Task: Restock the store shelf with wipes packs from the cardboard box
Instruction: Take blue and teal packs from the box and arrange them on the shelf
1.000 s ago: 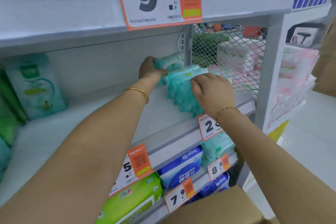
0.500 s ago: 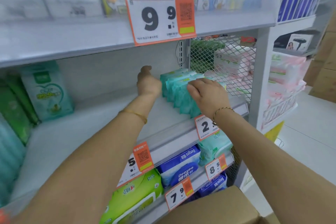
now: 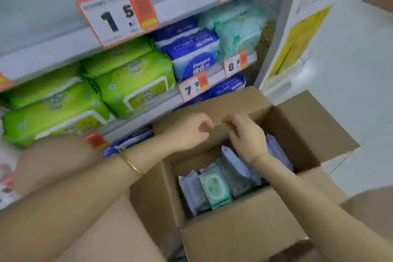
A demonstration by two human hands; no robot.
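Wipes packs [image 3: 214, 187] stood inside the cardboard box [image 3: 244, 232]; the shelf [image 3: 53, 53] rose behind it; left hand [image 3: 187, 133] and right hand [image 3: 247, 137] hung above.
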